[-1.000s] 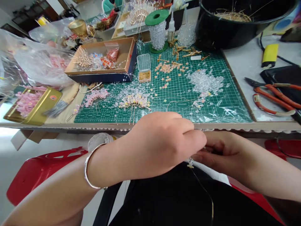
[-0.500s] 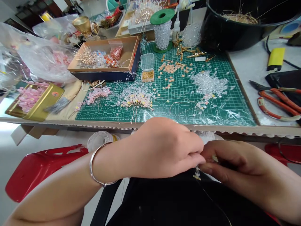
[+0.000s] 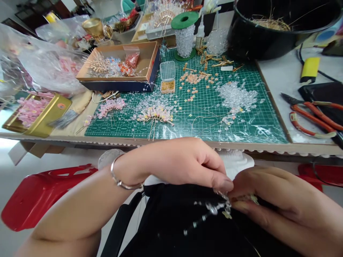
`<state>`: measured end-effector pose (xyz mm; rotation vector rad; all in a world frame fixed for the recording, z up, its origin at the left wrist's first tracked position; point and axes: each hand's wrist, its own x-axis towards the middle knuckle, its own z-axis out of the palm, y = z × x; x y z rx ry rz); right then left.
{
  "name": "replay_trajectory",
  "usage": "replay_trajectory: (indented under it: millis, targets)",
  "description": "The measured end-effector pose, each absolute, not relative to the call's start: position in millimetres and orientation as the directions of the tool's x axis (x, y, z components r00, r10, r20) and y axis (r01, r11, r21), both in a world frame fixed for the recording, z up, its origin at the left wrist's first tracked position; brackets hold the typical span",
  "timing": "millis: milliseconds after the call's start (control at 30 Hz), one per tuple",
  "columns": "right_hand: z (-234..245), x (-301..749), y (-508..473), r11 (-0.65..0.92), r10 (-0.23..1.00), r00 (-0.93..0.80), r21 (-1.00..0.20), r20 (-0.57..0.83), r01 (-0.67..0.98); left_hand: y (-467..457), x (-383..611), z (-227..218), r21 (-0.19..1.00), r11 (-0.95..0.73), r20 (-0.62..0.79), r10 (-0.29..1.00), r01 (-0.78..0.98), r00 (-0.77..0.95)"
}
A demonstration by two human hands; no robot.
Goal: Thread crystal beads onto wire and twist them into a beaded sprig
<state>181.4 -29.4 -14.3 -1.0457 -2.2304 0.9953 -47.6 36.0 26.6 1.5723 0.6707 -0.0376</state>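
The beaded wire strand lies over your lap in black clothing, just below the front edge of the tabletop, with a small gold piece hanging near your hands. Your left hand and right hand meet at its upper end, both clenched in a close pinch. Your left fingers and right fingers appear to grip the strand, though they partly hide it. On the green cutting mat, a fan-shaped beaded hairpin and a pink beaded spray look finished. Loose clear beads, peach flowers and gold pins remain scattered there, seemingly unused.
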Motion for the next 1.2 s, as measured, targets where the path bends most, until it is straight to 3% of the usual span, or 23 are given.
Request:
replay_trajectory:
  millis: [100,167,367,767,867,1000,1200]
  targets:
    - [-10.2,182.9,-28.9,0.563,0.658,-0.74,-0.744,0.14,0.36,40.1,-48.1,9.7,0.857,0.44,-0.375,0.179,0.266,0.91]
    - [-10.5,184.5,-29.8,0.599,0.651,-0.737,-0.72,0.182,0.351,38.5,-45.5,-3.3,0.797,0.57,-0.367,0.191,0.201,0.911]
    - [-16.3,185.8,-33.9,0.681,0.69,-0.656,-0.581,0.305,0.446,27.1,-35.4,-31.4,0.741,0.671,-0.361,0.352,0.036,0.863]
    - [-21.7,179.4,-35.0,0.732,0.671,-0.623,-0.495,0.403,0.468,7.1,-28.1,-51.5,0.45,0.888,-0.399,0.288,-0.088,0.87]
    - [-22.7,176.6,-37.8,0.677,0.726,-0.567,-0.547,0.39,0.492,3.8,-27.2,-52.4,0.415,0.9,-0.388,0.307,-0.132,0.869]
    - [-25.2,171.7,-40.9,0.508,0.846,-0.437,-0.714,0.307,0.482,0.8,-28.5,-50.7,0.418,0.89,-0.382,0.355,-0.183,0.853]
    - [-25.1,166.6,-43.5,0.322,0.927,-0.311,-0.873,0.211,0.368,-2.4,-30.3,-44.3,0.472,0.86,-0.408,0.408,-0.194,0.817]
